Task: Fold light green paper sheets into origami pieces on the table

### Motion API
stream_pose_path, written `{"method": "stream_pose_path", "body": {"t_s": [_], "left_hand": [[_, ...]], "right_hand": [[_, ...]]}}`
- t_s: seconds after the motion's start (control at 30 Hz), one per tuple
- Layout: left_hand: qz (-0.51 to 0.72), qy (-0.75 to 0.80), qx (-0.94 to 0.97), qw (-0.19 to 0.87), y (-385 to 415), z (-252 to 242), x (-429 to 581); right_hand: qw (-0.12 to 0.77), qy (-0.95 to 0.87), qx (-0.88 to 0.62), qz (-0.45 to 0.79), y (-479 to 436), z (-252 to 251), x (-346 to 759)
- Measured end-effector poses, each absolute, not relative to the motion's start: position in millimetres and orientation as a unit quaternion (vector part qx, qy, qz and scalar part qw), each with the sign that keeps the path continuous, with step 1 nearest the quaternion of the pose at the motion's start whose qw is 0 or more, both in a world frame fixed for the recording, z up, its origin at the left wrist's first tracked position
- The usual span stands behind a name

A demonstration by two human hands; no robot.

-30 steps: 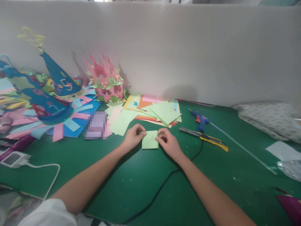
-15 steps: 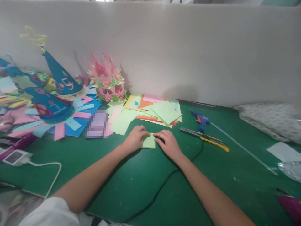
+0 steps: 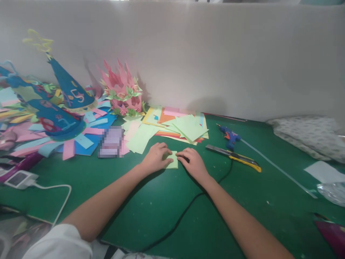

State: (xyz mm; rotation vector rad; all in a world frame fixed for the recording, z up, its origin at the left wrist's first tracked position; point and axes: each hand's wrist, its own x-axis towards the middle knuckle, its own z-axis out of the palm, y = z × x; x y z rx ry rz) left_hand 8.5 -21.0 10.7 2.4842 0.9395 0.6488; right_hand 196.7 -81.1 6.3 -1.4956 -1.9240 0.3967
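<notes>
Lt-green paper (image 3: 174, 163) lies flat on the green tabletop (image 3: 145, 212) btwn my L grip (image 3: 155, 157) & R grip (image 3: 192, 162), its R and near edges showing, L part hidden under L fingers. Most room's toward me: surface runs to the near edge, w/ blk cable (image 3: 183, 216) crossing it & passing under my R forearm (image 3: 239, 212). Far side's tighter: colored paper stack (image 3: 188, 127) just beyond. Over R, utility knife (image 3: 232, 155) near but apart, hot glue gun (image 3: 230, 138) behind it. L grip: thumb & fingers spread, resting on paper. R grip: nearly closed, fingertips at paper's R edge; can't tell if pinching.
</notes>
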Motion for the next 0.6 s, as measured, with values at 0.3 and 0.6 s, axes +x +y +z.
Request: {"method": "stream_pose_path", "body": {"t_s": [0.3, 0.6], "left_hand": [[0.206, 0.366, 0.89, 0.178, -24, 15, 8], [0.194, 0.388, 0.883, 0.178, -26, 16, 9]], "right_hand": [[0.307, -0.791, -0.508, 0.147, -82, 13, 201], [0.292, -0.843, -0.401, 0.206, -86, 17, 215]]}}
